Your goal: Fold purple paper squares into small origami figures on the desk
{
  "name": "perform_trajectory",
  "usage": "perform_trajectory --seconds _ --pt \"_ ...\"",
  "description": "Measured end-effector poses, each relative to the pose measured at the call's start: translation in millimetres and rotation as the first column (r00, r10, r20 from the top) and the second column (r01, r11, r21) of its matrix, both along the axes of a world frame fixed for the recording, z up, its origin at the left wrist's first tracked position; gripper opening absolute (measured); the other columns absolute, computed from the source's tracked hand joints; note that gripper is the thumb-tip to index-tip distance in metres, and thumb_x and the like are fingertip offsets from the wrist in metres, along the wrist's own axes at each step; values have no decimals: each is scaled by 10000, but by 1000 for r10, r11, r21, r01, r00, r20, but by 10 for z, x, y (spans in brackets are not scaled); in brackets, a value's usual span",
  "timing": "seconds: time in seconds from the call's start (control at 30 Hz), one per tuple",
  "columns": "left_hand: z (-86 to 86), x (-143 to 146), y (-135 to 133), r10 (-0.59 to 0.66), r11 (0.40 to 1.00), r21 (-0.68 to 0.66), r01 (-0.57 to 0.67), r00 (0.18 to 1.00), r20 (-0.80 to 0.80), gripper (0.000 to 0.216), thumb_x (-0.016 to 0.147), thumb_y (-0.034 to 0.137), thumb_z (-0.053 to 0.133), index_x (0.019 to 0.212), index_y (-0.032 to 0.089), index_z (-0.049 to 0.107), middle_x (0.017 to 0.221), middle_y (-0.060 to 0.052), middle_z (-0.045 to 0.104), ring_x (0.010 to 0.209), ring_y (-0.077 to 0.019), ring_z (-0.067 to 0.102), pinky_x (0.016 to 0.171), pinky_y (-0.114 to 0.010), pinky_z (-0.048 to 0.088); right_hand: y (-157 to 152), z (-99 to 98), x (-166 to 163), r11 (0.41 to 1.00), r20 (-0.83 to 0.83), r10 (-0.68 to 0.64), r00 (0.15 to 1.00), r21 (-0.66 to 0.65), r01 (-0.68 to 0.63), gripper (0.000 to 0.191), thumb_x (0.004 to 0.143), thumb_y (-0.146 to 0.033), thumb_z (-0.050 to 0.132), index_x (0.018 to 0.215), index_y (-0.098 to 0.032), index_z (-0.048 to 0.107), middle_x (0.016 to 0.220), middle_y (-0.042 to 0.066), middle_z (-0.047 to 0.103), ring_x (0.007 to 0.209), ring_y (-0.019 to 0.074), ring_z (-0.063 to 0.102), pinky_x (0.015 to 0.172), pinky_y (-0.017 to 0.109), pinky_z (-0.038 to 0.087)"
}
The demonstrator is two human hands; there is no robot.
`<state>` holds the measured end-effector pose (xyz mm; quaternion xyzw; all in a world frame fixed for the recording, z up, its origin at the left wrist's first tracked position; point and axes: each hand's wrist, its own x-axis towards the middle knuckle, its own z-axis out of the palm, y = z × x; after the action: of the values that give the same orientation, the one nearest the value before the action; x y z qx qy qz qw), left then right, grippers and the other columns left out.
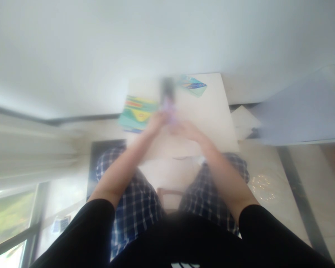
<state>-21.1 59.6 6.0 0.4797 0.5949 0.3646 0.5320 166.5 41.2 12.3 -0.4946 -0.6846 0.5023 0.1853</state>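
Observation:
Above the white table (209, 119), a blurred purple thing (169, 111) shows between my hands; its kind cannot be made out. My left hand (158, 120) is closed at its left side and seems to grip it. Just below and to the right, my right hand (185, 129) is close to its lower end, with fingers smeared by haze. A dark upright shape (167, 88) stands directly beyond the purple thing, possibly touching it. Left of my left hand lies a green and yellow packet or booklet (138, 112).
A blue and teal packet or card (194, 85) lies at the table's far edge, near a white wall (167, 37). A pale grey panel (304, 108) stands to the right. My knees in checked cloth (139, 201) are under the near edge. A window (11, 219) is at lower left.

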Motion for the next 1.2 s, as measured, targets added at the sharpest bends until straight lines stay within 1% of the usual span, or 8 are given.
perform_trajectory --seconds 0.13,0.27,0.4,0.53,0.67,0.77,1.0,1.2 --pt "-78 24 -3 -21 999 34 19 997 73 388 754 524 759 935 182 771 1094 -97 767 1139 -297 680 990 -361 524 17 -35 23 990 -47 -124 991 62 127 373 862 -523 636 948 -186 771 925 28 793 963 254 741 924 360 549" --pt "-178 62 19 -33 999 21 30 989 143 377 702 468 821 936 175 778 1098 -95 765 1150 -315 673 1000 -384 522 23 -56 12 973 -60 -182 981 136 189 365 919 -458 562 943 -160 772 965 42 790 1023 267 725 963 376 526" --pt "-252 39 56 -33 999 48 25 983 179 371 707 466 825 942 184 778 1060 -92 771 1122 -315 684 984 -381 528 30 -58 3 973 -61 -165 984 154 172 291 919 -356 563 879 -166 779 931 40 795 985 259 734 936 364 531" --pt "-226 72 42 55 998 14 -58 982 183 304 748 423 811 902 166 759 927 -85 779 1078 -309 701 952 -354 537 47 -50 23 979 -45 -123 991 161 129 296 917 -333 555 804 -166 772 829 21 786 905 242 738 889 345 537" --pt "-167 190 3 37 999 -41 -21 895 445 309 836 418 727 1030 178 715 863 -68 761 930 -254 738 816 -335 592 68 -44 55 982 -43 -83 996 165 89 286 914 -321 558 792 -164 764 797 16 776 871 228 732 867 324 530" --pt "-143 233 6 -18 998 -41 48 844 536 328 868 421 686 1075 168 698 842 -65 747 847 -223 740 743 -310 602 74 -37 68 987 -39 -77 996 139 82 290 916 -315 564 767 -159 757 763 24 767 838 223 730 858 321 528" --pt "-142 170 53 51 998 -53 -31 899 434 305 859 275 701 1125 127 689 910 -79 757 983 -241 728 852 -308 584 33 -37 23 994 -111 -98 989 40 103 266 897 -391 625 825 -175 763 822 27 775 848 207 736 791 279 537" --pt "-100 102 32 -55 997 66 41 971 232 422 847 441 712 1113 114 699 929 -122 767 1076 -290 707 884 -327 575 38 19 26 986 -27 -128 991 106 130 272 907 -294 598 752 -140 759 674 37 741 667 164 697 675 244 522"
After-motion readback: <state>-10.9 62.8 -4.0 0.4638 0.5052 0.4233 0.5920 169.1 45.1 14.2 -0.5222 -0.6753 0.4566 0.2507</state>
